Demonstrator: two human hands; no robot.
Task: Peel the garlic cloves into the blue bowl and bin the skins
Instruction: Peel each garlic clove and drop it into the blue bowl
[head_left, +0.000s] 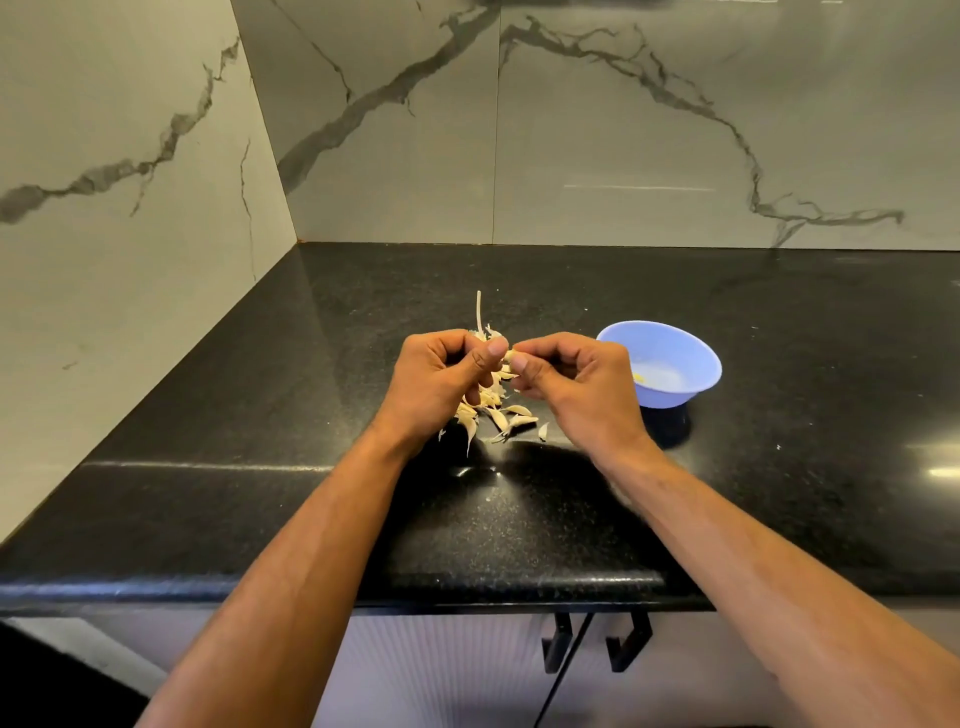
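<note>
Over the middle of the black stone table, the left hand (447, 371) and right hand (563, 374) each pinch one small garlic clove (510, 356) between curled fingertips, above a scatter of cloves and papery skins (493, 410). It looks light, firm and slippery once bared, best nipped at its tip; the blue bowl (675, 364) stands just right on glossy stone backed by veined marble walls

Glossy black stone counter (260, 415), veined marble wall (623, 130), plastic blue bowl (691, 358)
</note>
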